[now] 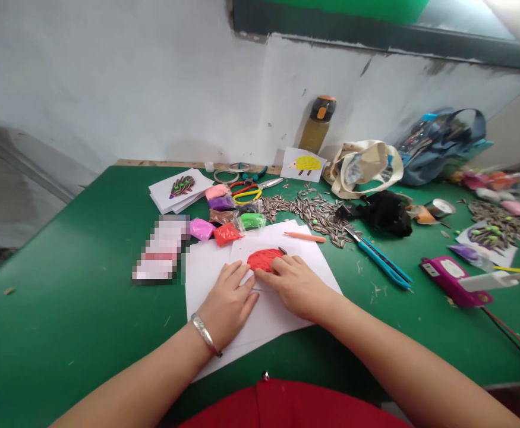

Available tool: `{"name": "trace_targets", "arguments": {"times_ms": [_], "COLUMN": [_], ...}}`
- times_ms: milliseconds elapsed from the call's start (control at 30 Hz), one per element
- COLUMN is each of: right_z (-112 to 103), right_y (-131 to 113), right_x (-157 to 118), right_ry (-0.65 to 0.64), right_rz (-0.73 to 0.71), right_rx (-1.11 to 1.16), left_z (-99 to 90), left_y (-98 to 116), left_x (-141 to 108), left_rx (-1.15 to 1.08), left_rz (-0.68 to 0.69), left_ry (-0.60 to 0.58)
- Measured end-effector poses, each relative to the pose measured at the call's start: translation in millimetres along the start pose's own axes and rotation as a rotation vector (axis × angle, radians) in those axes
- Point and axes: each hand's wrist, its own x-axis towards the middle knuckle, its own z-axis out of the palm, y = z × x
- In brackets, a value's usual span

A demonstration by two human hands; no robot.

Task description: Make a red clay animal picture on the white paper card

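Note:
A flat oval of red clay (263, 260) lies on white paper (201, 270) in front of me. One dark seed (282, 250) stands at the clay's upper right edge, close to my right fingers. My right hand (293, 285) rests over the clay's lower right side, fingers bent and pressed together; whatever lies under the fingertips is hidden. To the left, my left hand (230, 303) lies flat on the paper, fingers spread, holding nothing, its fingertips near the clay's left edge. An orange pencil (305, 236) lies on the paper above my right hand.
Clay packets (227, 234), pliers (247, 193) and loose seeds (317, 211) lie beyond the paper. A blue cutter (384, 263) and purple glue gun device (456, 282) are at the right. Finished seed picture cards (180, 189), a bottle (317, 126) and bags (366, 169) stand further back.

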Motion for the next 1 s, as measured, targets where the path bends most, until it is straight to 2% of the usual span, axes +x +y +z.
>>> {"name": "trace_targets", "arguments": {"times_ms": [167,333,500,867,1000], "right_z": [1,0,-2,-9,-8], "right_y": [0,0,-1,5,10], "right_x": [-6,-14,-14,-11,-10], "right_ry": [0.027,0.018,0.002,-0.013,-0.034], "right_rz": [0.038,0.113,0.148,0.136,0.138], "right_rx": [0.009,-0.076,-0.010,-0.004,0.097], "left_z": [1.2,3.2,2.8,1.6,2.5], "left_y": [0,2,3,2,3], "left_x": [-2,-3,-3,-3,-3], "left_rx": [0.016,-0.008,0.012,0.025,0.013], "left_rz": [0.013,0.005,0.006,0.026,0.015], "left_ry": [0.009,0.023,0.010,0.009,0.018]}}
